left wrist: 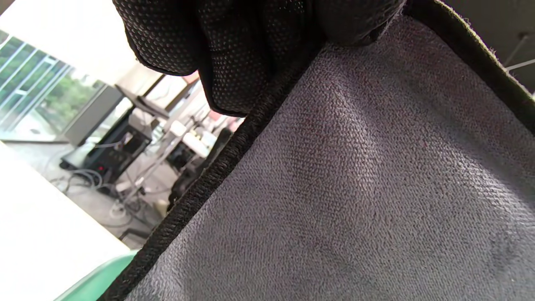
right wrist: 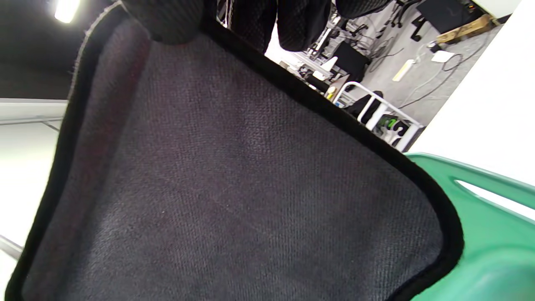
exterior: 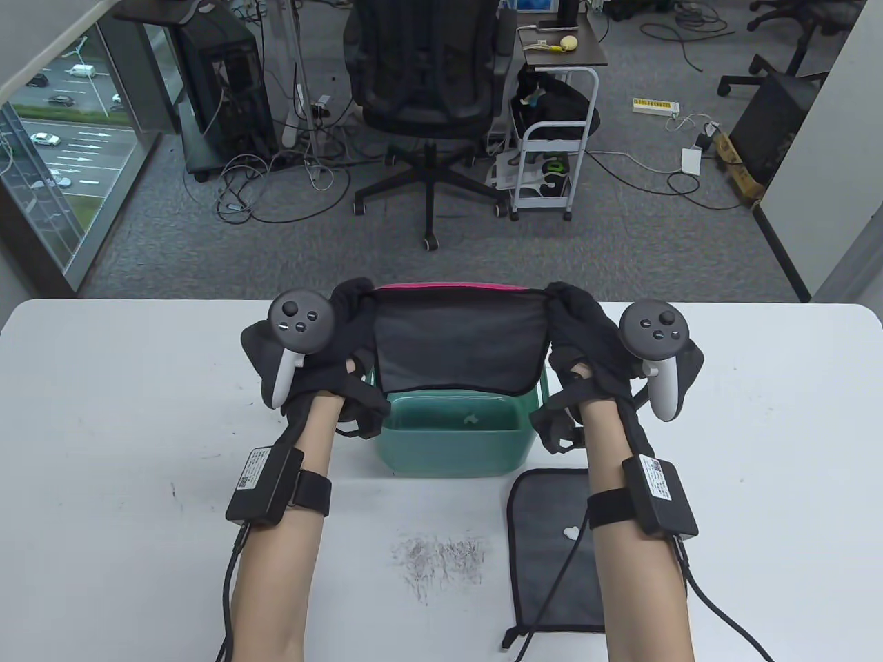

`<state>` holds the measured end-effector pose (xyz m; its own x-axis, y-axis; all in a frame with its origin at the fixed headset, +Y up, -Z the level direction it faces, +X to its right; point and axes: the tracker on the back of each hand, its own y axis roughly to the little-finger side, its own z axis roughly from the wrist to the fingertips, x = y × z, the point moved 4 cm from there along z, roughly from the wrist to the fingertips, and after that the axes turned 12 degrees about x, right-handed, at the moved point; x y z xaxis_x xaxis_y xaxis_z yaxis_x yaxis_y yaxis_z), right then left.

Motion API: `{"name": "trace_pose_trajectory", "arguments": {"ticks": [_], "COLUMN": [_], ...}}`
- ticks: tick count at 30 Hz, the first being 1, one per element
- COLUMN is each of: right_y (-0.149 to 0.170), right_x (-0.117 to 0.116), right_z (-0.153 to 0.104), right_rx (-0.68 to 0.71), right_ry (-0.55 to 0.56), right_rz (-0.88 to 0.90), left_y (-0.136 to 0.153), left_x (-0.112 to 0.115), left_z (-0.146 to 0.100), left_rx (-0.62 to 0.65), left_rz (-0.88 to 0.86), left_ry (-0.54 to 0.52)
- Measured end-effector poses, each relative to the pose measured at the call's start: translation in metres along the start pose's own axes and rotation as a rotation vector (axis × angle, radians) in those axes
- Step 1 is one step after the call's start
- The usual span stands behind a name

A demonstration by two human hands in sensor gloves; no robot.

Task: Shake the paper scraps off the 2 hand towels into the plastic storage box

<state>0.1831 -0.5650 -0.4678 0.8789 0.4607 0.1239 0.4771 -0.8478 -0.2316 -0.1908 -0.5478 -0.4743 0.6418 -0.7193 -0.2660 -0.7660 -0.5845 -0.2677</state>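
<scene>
Left hand [exterior: 324, 345] and right hand [exterior: 586, 345] each pinch a top corner of the grey hand towel [exterior: 455, 345], stretched above the green storage box [exterior: 452, 441]. One paper scrap [exterior: 471, 418] lies in the box. Second towel [exterior: 552, 552] flat on the table [exterior: 103, 448], scrap on it [exterior: 572, 532].

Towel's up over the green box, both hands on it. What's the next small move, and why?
Probably set this towel aside and reach for the second towel by the right forearm. The left hand and right hand hold it by its top corners over the box, its visible face looks clean, a scrap lies in the box, and the second towel still carries a white scrap.
</scene>
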Motion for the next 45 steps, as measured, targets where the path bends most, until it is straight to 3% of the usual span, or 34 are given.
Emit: {"name": "trace_pose_trajectory", "arguments": {"ticks": [9, 16, 20, 27, 35, 45], "right_y": [-0.047, -0.076, -0.084, -0.069, -0.021, -0.009], "right_x": [0.006, -0.003, -0.020, -0.063, -0.126, -0.177], "right_z": [-0.013, -0.030, -0.045, -0.070, -0.110, -0.151], "right_rx": [0.116, 0.197, 0.212, 0.190, 0.139, 0.117], "right_ry": [-0.008, -0.074, -0.126, -0.250, -0.442, -0.607], "right_rz": [0.106, 0.091, 0.106, 0.060, 0.134, 0.179], "left_y": [-0.027, -0.025, -0.011, 0.034, 0.093, 0.124], "left_x": [-0.057, -0.094, -0.107, -0.103, -0.082, -0.084], "left_z": [-0.023, -0.046, -0.063, -0.097, -0.153, -0.202], "left_rx": [0.069, 0.095, 0.092, 0.057, 0.012, -0.050], "left_rz": [-0.006, 0.035, 0.016, 0.008, 0.030, 0.097], "left_ry": [-0.074, -0.102, -0.083, 0.042, 0.143, 0.218]}}
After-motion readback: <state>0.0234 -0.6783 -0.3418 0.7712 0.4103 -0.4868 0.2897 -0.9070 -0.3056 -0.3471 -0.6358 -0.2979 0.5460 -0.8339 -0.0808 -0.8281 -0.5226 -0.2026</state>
